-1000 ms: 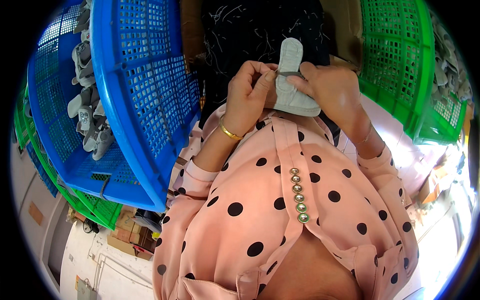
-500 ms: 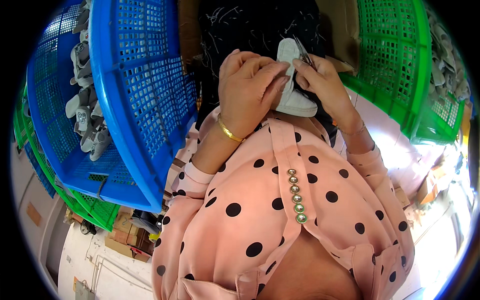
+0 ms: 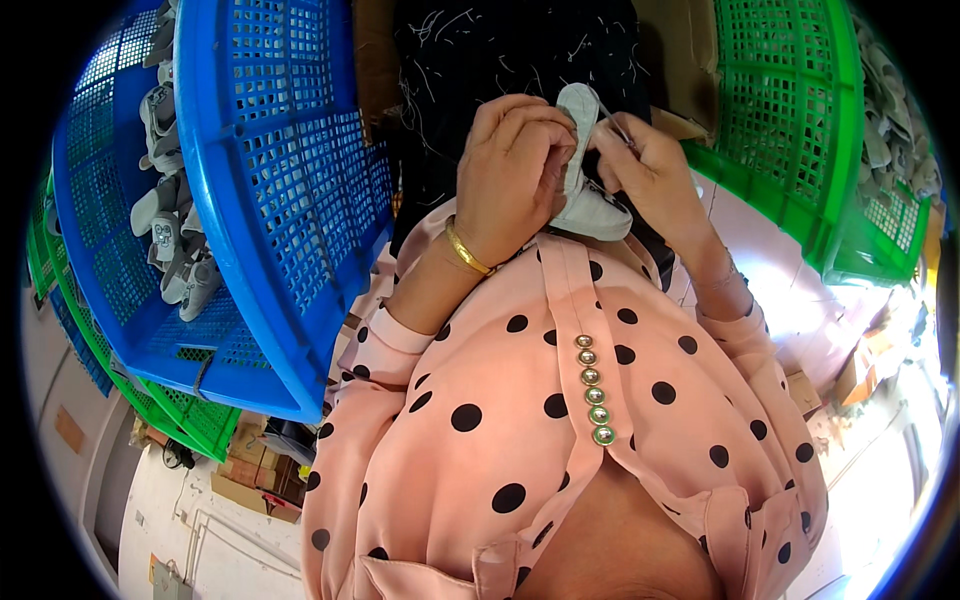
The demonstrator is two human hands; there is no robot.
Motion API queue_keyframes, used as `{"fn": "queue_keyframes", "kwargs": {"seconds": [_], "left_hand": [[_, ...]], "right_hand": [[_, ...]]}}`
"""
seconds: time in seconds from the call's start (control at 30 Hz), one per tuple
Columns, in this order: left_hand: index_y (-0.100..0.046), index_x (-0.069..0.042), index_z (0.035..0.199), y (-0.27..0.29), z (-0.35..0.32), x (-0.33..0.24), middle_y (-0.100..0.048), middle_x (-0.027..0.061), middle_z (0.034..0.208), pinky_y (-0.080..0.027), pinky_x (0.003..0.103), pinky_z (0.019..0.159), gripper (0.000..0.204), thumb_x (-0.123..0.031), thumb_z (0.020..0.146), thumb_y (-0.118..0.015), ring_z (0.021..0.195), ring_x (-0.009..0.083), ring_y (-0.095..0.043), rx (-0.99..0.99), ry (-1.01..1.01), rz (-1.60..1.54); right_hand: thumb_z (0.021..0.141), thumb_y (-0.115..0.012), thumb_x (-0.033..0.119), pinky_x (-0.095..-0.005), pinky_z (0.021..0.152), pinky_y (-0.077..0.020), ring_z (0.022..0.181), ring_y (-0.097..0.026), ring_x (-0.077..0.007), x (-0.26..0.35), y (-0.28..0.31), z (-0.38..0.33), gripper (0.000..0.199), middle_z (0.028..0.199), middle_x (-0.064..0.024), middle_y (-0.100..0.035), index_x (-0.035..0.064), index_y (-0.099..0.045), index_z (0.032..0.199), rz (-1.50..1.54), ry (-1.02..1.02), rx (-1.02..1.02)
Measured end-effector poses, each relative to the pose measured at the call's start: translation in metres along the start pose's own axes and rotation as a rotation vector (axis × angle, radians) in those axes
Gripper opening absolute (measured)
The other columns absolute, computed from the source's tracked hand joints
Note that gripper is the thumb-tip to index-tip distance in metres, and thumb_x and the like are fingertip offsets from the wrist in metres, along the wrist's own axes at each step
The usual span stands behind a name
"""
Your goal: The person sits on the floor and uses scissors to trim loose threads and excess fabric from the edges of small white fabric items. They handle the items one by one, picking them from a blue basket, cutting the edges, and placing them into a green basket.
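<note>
A small white shoe [image 3: 592,216] is held before my chest, its pale heel end pointing away from me and its rounded end near my blouse. My left hand [image 3: 515,170] grips it along its left side, the fingers curled in against it. My right hand [image 3: 655,180] is closed around a pair of thin metal thread snips [image 3: 618,130], right beside the shoe's right edge. My fingers hide most of the snips and part of the shoe's middle.
Left of me stand blue plastic baskets [image 3: 285,200] with several small shoes [image 3: 170,230]. On the right is a green basket [image 3: 780,120], with more shoes [image 3: 890,120] beyond it. Loose thread ends lie on dark cloth [image 3: 500,50] over my lap.
My left hand has shifted slightly right along the shoe, its fingers more curled. The shoe has turned a little, and the snips in my right hand have tilted, showing less blade.
</note>
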State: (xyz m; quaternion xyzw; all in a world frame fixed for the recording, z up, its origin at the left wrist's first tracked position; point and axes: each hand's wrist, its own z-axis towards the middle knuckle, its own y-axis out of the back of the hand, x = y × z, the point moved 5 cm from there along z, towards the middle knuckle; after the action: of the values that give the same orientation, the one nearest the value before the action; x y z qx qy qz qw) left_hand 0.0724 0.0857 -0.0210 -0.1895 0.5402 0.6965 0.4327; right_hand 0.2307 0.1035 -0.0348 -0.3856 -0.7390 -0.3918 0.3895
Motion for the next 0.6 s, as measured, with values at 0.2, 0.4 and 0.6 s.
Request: {"fn": "queue_keyframes", "kwargs": {"seconds": [0.2,0.4,0.6], "left_hand": [[-0.059,-0.001,0.096,-0.010,-0.007,0.008,-0.061,0.0098,0.117,-0.051,0.031,0.078,0.010,-0.004,0.088,-0.064,0.088,0.0229,-0.063,0.032,0.201,-0.147],[-0.058,0.000,0.098,-0.010,-0.010,0.010,-0.059,0.0098,0.121,-0.053,0.027,0.069,0.011,-0.007,0.091,-0.062,0.077,0.0175,-0.065,0.030,0.261,-0.201],[-0.058,0.000,0.098,-0.008,-0.011,0.010,-0.059,0.0087,0.122,-0.054,0.026,0.071,0.011,-0.008,0.092,-0.062,0.080,0.0172,-0.067,0.049,0.321,-0.228]], "right_hand": [[0.087,-0.066,0.045,-0.0352,0.043,-0.0401,0.048,-0.052,-0.0289,0.037,0.028,-0.015,0.043,0.055,-0.0084,-0.052,0.0077,-0.050,0.071,-0.821,0.416,-0.163],[0.079,-0.074,0.037,-0.0334,0.041,-0.0369,0.047,-0.050,-0.0263,0.054,0.025,-0.014,0.041,0.051,-0.0083,-0.045,0.0104,-0.047,0.064,-1.094,0.632,-0.158],[0.076,-0.076,0.033,-0.0325,0.044,-0.0394,0.050,-0.053,-0.0239,0.067,0.021,-0.010,0.037,0.052,-0.0072,-0.048,0.0094,-0.049,0.065,-1.089,0.669,-0.091]]}}
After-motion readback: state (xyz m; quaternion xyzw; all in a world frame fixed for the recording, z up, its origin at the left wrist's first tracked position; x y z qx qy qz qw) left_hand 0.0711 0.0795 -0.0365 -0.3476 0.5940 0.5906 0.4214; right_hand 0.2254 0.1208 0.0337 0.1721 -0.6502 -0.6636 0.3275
